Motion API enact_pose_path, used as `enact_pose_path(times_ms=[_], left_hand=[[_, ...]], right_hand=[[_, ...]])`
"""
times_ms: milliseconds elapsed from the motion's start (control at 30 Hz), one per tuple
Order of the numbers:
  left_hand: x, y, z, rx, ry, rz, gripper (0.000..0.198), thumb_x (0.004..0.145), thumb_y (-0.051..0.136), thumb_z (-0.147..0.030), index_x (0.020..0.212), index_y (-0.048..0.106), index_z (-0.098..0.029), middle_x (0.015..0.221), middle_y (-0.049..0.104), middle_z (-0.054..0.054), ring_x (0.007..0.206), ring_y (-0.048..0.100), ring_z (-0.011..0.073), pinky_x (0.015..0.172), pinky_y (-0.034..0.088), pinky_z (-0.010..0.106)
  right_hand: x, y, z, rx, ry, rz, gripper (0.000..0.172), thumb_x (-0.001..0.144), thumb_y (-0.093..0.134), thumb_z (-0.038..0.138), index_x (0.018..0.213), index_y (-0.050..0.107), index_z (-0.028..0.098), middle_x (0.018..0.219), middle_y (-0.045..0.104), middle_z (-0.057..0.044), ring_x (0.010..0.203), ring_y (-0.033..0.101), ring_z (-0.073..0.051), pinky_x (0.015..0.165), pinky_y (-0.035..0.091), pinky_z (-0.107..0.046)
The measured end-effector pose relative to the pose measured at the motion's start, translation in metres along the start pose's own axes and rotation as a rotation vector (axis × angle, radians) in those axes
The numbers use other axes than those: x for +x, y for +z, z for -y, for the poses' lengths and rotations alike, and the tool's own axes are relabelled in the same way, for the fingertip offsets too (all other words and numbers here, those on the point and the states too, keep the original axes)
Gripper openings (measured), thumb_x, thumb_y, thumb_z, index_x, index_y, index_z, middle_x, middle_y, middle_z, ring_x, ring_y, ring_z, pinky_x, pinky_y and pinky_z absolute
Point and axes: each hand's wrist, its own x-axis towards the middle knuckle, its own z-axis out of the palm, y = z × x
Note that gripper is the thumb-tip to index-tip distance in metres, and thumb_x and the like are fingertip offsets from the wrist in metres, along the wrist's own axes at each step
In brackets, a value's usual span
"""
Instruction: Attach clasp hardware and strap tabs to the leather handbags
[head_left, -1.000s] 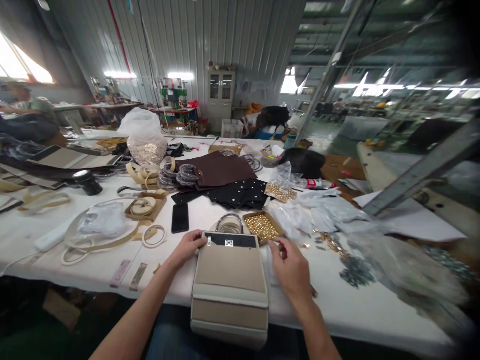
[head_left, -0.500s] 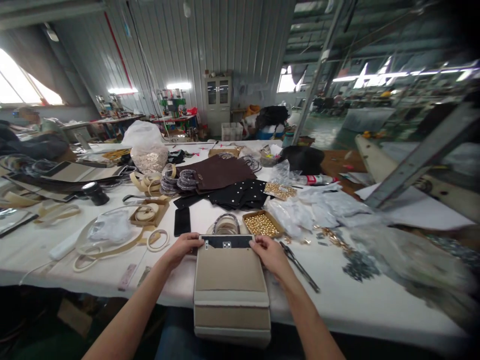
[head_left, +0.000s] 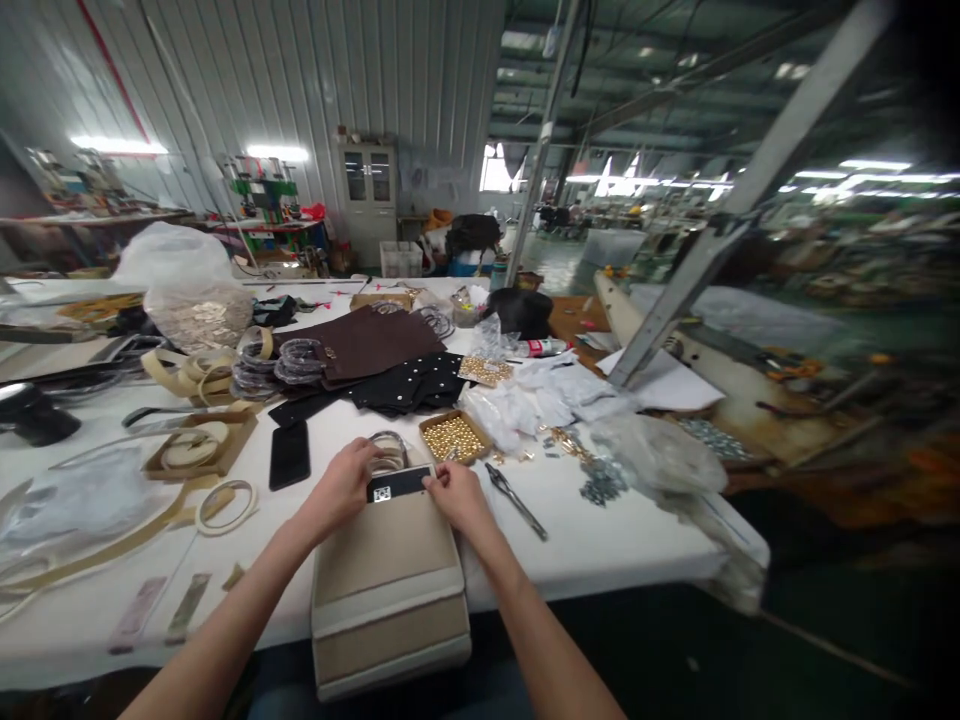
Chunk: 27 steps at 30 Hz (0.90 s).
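A beige bag panel (head_left: 382,545) with a black top strip (head_left: 401,485) lies over the table's front edge, its lower end hanging above my lap. A small silver metal fitting (head_left: 382,494) shows on the strip. My left hand (head_left: 346,485) is closed on the panel's top left, its fingertips beside a curved handle (head_left: 388,450) that stands up behind the edge. At the top right corner, my right hand (head_left: 454,492) pinches the strip between thumb and fingers. What lies under the left fingers is hidden.
Just behind is a box of gold studs (head_left: 452,438). Right of it lie a dark metal tool (head_left: 517,502) and loose grey metal pieces (head_left: 601,482). A phone (head_left: 289,455), a tape roll (head_left: 225,507) and a brown panel (head_left: 375,345) are leftward. A slanted metal post (head_left: 675,270) rises at right.
My view has swung to the right. The left hand has shifted inward from the panel's top left corner towards the handle. My right hand stays at the top right corner.
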Motion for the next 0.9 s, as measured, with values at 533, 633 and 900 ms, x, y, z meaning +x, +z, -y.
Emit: enact_pose_path(times_ms=[533,633,900], left_hand=[[0.034,0.054,0.003,0.048,-0.313,0.169,0.008,0.091,0.075,-0.024,0.085,0.073,-0.02,0.083,0.076,0.001,0.082,0.069,0.0217,0.074,0.042,0.031],[0.039,0.057,0.001,0.005,-0.386,0.162,0.009,0.085,0.078,-0.017,0.091,0.071,-0.019,0.08,0.075,0.0,0.08,0.069,0.0204,0.072,0.042,0.029],[0.046,0.06,0.0,-0.189,-0.445,0.168,0.024,0.077,0.076,-0.006,0.096,0.067,-0.018,0.072,0.072,-0.003,0.069,0.066,0.0169,0.063,0.043,0.025]], right_hand=[[0.047,-0.221,-0.123,-0.644,-0.07,-0.165,0.031,0.097,0.061,0.009,0.108,0.085,0.024,0.121,0.08,-0.012,0.121,0.068,-0.029,0.097,0.05,-0.036],[0.056,-0.226,-0.139,-0.686,-0.089,-0.063,0.028,0.098,0.063,0.011,0.105,0.086,0.026,0.124,0.08,-0.007,0.122,0.068,-0.026,0.097,0.049,-0.033],[0.073,-0.228,-0.159,-0.697,-0.069,0.005,0.02,0.099,0.065,0.018,0.109,0.082,0.023,0.107,0.082,-0.008,0.102,0.073,-0.025,0.089,0.048,-0.031]])
